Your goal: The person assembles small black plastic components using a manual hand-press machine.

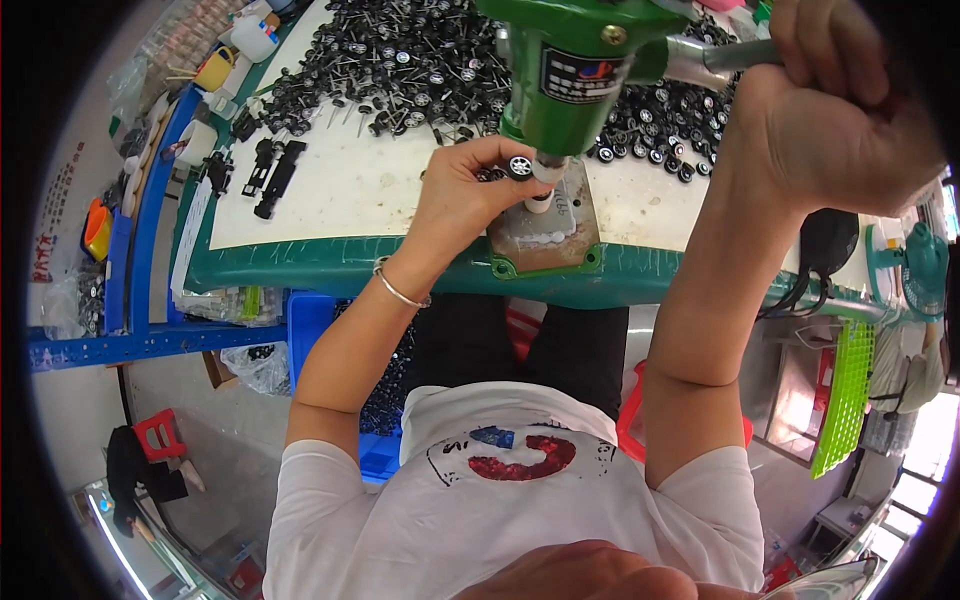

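A green hand press [555, 110] stands over the near edge of the table, its metal base plate [530, 255] below. At its ram, my left hand [460, 195] pinches a small black toy wheel [520, 167] with a silver spoked hub. The thumb and fingertips are right beside a small white post on the plate; whether an axle joins the wheel there is hidden. Over on the right, my right hand [840, 125] is raised, its fingers wrapped round the grey metal lever [745, 55] of the press.
Heaps of black wheels on axles [400, 60] cover the table's far side, with more wheels [665, 125] right of the press. Several black chassis pieces [280, 178] lie at left, beside a blue rack [145, 220]. A blue bin [375, 465] of dark parts sits below the table edge.
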Available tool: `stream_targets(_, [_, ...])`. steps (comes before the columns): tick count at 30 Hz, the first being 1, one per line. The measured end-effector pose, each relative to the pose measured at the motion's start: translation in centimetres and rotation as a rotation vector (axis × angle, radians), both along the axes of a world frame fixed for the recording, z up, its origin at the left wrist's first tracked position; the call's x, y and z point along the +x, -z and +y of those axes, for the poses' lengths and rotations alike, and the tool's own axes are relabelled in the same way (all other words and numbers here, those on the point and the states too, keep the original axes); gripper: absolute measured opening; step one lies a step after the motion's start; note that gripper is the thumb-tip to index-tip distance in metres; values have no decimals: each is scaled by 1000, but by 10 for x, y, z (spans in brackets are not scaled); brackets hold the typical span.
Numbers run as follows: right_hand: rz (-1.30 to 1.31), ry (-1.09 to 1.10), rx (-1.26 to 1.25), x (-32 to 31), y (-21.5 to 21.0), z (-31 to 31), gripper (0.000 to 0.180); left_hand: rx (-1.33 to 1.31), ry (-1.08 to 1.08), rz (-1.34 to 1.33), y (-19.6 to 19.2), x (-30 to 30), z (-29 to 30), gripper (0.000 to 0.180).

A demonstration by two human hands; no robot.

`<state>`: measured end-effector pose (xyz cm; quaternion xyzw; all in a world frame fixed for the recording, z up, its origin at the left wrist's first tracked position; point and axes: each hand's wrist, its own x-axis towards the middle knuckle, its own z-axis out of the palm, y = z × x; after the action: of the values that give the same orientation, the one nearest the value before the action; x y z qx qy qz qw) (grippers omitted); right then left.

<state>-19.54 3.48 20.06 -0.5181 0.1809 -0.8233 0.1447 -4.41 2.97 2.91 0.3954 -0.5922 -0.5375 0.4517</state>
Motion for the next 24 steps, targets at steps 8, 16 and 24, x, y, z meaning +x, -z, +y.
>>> stream_targets(8, [19, -115, -83, -28, 9, -15, 19, -46, -28, 226, 14, -7, 4, 31])
stream_targets(16, [62, -32, -150, -23, 12, -10, 26, -83, -53, 222, 8, -7, 10, 29])
stream_targets(24, [-8, -148, 155, -21, -11, -27, 21, -69, 8, 184, 14, -6, 10, 26])
